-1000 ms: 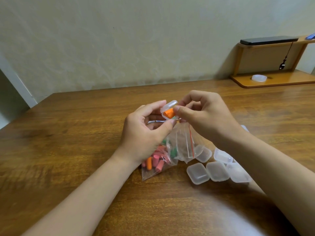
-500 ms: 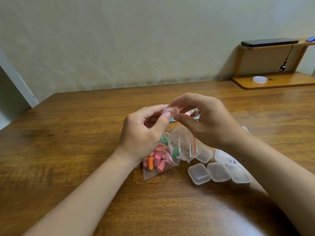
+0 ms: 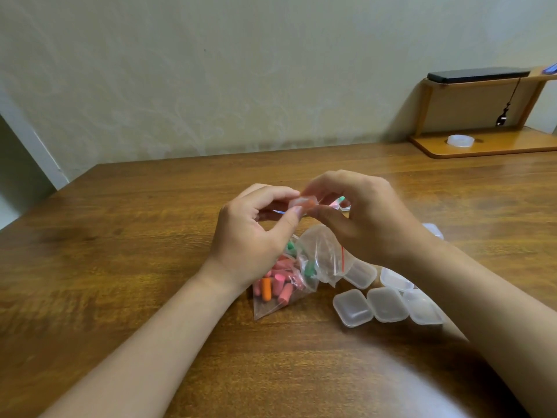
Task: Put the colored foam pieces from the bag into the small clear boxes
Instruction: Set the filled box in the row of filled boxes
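I see the left hand point(image 3: 250, 236) and right hand point(image 3: 370, 218) each pinching one small clear plastic box point(image 3: 303, 203) between curled thumb and forefinger, above the brown wooden table point(image 3: 120, 267). The box's long axis runs left-right and orange shows inside. The clear zip bag of coloured foam pieces point(image 3: 283, 282) lies beneath it, mouth toward the right.

Clear bag point(image 3: 324, 251) of pink, orange, green foam pieces point(image 3: 280, 285) lies on the bench point(image 3: 120, 267); shut boxes point(image 3: 385, 303) sit beside it. Another box point(image 3: 303, 203), orange inside, hangs above.
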Demonstrator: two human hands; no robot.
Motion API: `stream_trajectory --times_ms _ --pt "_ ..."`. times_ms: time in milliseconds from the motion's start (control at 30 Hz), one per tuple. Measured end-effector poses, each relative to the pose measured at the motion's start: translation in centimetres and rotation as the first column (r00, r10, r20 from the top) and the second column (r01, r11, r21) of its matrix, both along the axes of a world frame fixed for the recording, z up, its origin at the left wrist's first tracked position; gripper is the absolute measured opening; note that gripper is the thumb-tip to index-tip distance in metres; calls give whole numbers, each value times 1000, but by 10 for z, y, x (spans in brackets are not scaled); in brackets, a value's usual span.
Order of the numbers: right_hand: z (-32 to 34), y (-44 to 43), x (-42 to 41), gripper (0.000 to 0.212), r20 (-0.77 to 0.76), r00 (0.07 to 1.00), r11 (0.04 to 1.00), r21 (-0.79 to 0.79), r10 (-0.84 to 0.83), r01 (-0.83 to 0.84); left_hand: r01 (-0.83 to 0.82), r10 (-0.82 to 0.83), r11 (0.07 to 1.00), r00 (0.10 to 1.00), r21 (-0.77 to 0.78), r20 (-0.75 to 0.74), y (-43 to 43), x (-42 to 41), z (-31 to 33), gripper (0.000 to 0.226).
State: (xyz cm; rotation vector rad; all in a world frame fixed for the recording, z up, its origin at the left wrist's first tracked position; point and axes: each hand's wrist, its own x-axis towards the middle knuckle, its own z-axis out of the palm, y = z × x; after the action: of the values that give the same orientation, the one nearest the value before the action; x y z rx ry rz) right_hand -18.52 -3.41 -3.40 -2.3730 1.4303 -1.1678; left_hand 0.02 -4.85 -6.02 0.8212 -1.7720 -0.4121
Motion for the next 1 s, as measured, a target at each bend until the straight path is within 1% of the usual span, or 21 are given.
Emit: stream_trajectory --times_ms 300,400,467,533,600,700,833,1000 --pt "-3 -1 2 16 4 999 999 21 -32 32 -56 59 997 996 -47 61 0 1 2 17" --pt "-5 -1 6 16 18 998 998 29 -55 54 -69 76 996 991 -65 106 -2 3 1 16" --pt "-7 -3 8 16 40 997 997 39 -67 65 -82 87 996 989 -43 123 -4 5 1 19" --pt "-10 -4 11 16 44 996 995 65 -84 81 -139 139 990 983 -6 122 -7 8 2 26" --pt "-12 -6 13 16 9 995 991 88 -101 100 -239 236 971 961 2 148 -12 14 4 29" --pt "-12 -8 18 20 -67 993 984 146 -98 106 -372 354 928 896 15 268 -20 24 4 28" --pt "-12 -13 27 24 -157 985 980 175 -67 95 -451 381 887 837 101 392 -26 32 1 22" --pt "-16 -22 39 21 -200 977 975 193 -73 113 -477 381 867 821 143 426 -29 36 0 14"
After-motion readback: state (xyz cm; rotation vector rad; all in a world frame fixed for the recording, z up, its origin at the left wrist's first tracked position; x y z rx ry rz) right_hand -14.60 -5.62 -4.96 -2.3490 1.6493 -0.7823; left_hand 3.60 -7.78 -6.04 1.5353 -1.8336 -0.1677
